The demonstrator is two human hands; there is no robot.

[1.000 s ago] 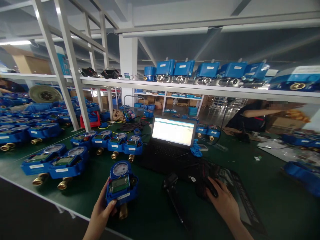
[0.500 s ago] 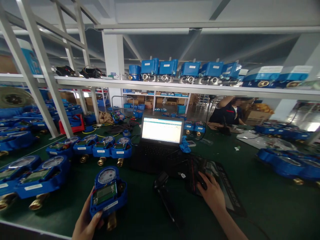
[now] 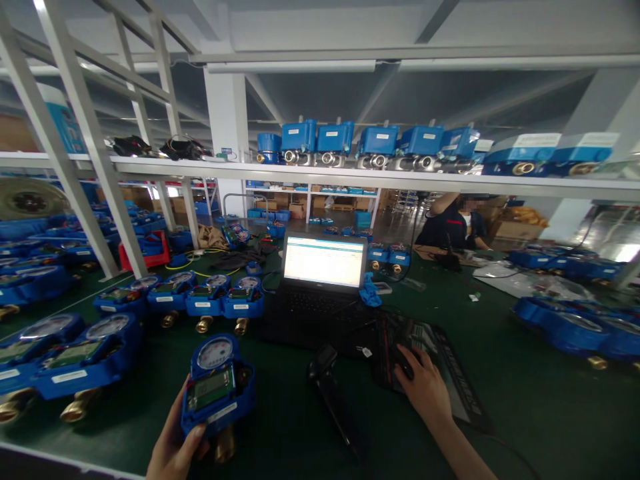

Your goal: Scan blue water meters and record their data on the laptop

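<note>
My left hand (image 3: pixel 176 440) grips the lower left side of a blue water meter (image 3: pixel 220 380) with a round dial, a small grey display on a green board and a brass pipe end. The thumb lies on its front edge. My right hand (image 3: pixel 425 383) is wrapped over a black computer mouse (image 3: pixel 404 367) on a dark mouse pad (image 3: pixel 453 373). Between the hands a black barcode scanner (image 3: pixel 333 400) lies on the green table. Behind it stands an open laptop (image 3: pixel 323 263) with a lit screen showing a table-like page.
Several similar meters (image 3: pixel 205 297) stand in a row left of the laptop, with more (image 3: pixel 80 360) nearer me. Others (image 3: pixel 575 327) lie at the right. A shelf (image 3: pixel 320 169) carrying boxed blue units crosses above the table. A co-worker (image 3: pixel 450 223) is across it.
My hands stay almost still on the meter and the mouse. Digits show faintly on the meter's display now. The view has shifted very slightly.
</note>
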